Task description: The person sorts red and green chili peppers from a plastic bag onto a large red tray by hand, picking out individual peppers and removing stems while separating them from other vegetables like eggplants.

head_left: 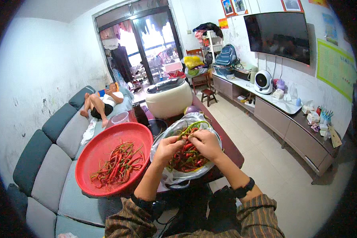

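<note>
My left hand (168,149) and my right hand (206,145) are close together, fingers pinched on green chili peppers (191,128). Beneath them is a clear plastic bag (195,118) spread open in a round container, with red and green chili peppers (189,159) heaped inside. To the left of my left hand sits a wide red plastic basket (84,158). A loose pile of mostly red chilies (119,163) with some green stems lies in it. The exact grip of my fingertips is partly hidden by the hands themselves.
Behind the bag, a dark red table (230,147) bears an eggplant (192,109), a large cream-coloured appliance (168,99) and a clear plastic tub (120,118). A person (107,101) reclines on the grey sofa (73,137) at left. A TV cabinet (273,115) runs along the right wall.
</note>
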The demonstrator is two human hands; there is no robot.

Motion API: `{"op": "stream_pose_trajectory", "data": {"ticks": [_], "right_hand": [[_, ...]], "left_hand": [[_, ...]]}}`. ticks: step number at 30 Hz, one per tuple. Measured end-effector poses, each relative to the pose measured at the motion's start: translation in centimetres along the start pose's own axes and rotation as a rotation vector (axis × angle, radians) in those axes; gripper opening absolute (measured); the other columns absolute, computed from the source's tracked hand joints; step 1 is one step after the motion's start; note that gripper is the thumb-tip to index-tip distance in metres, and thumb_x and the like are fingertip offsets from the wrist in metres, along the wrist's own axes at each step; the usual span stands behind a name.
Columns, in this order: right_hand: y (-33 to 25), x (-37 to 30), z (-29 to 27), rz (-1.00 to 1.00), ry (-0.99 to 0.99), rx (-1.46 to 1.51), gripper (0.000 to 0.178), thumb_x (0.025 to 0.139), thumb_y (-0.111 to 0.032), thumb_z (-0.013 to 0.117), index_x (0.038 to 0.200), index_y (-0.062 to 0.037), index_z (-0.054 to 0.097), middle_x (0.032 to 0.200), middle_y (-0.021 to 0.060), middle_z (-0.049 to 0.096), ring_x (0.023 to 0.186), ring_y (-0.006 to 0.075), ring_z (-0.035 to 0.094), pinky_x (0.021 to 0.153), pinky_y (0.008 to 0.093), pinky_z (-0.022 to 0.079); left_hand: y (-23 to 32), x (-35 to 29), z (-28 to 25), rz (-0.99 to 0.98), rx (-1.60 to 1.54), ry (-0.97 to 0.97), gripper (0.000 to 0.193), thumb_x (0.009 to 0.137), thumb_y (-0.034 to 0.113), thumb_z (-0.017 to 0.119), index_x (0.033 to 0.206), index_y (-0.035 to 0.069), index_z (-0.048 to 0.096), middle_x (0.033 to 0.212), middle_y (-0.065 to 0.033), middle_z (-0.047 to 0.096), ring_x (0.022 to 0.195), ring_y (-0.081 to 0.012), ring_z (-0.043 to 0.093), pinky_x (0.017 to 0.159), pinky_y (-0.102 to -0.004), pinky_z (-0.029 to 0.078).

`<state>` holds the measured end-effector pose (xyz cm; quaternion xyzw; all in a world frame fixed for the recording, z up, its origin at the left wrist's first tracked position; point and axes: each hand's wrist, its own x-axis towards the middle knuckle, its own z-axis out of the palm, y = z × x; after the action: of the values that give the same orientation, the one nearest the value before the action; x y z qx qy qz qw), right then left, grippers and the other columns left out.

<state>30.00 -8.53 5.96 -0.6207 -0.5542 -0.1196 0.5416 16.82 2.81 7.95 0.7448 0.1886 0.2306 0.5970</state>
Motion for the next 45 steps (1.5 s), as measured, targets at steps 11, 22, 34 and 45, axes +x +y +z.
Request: {"op": "stream_pose_trajectory", "data": {"ticks": [11,22,34,45], "right_hand": [[-3.1,1.4,-4.5,0.17,0.149,0.423,0.024,0.083,-0.021,0.061,0.086,0.0022,0.064,0.065,0.0047,0.061,0.06,0.0068,0.053,0.056,0.0251,0.043],[-6.4,4.7,-3.7,0.145,0.053,0.476,0.027,0.082,-0.023,0.062,0.088,0.0036,0.065,0.07,0.0048,0.063,0.065,0.009,0.058,0.059,0.0234,0.045],[-1.7,1.7,-0.6,-0.079,-0.253,-0.225,0.025,0.082,-0.032,0.057,0.082,-0.0071,0.061,0.071,0.015,0.06,0.065,0.0335,0.059,0.059,0.0416,0.046],[-5.6,6.8,0.5,0.044,0.053,0.345,0.021,0.082,-0.019,0.062,0.082,0.0016,0.06,0.064,0.0067,0.061,0.052,0.0108,0.057,0.046,0.0255,0.044]], "left_hand": [[2.6,-0.6,-0.3,0.369,-0.218,0.126,0.021,0.091,0.019,0.051,0.096,0.001,0.06,0.083,-0.0027,0.061,0.076,-0.0089,0.053,0.07,-0.0232,0.042],[4.2,-1.6,-0.3,0.36,-0.37,0.054,0.025,0.093,0.021,0.045,0.106,0.001,0.053,0.079,-0.0025,0.055,0.068,-0.0113,0.053,0.064,-0.0239,0.041],[2.0,-0.4,-2.7,0.241,-0.877,0.078,0.023,0.092,0.024,0.046,0.105,0.006,0.052,0.082,-0.0053,0.057,0.079,-0.0207,0.057,0.077,-0.0398,0.048],[-0.8,1.3,-4.0,0.159,-0.905,-0.269,0.029,0.093,0.024,0.043,0.111,0.003,0.05,0.091,-0.0083,0.056,0.087,-0.022,0.054,0.086,-0.0383,0.043]]}}
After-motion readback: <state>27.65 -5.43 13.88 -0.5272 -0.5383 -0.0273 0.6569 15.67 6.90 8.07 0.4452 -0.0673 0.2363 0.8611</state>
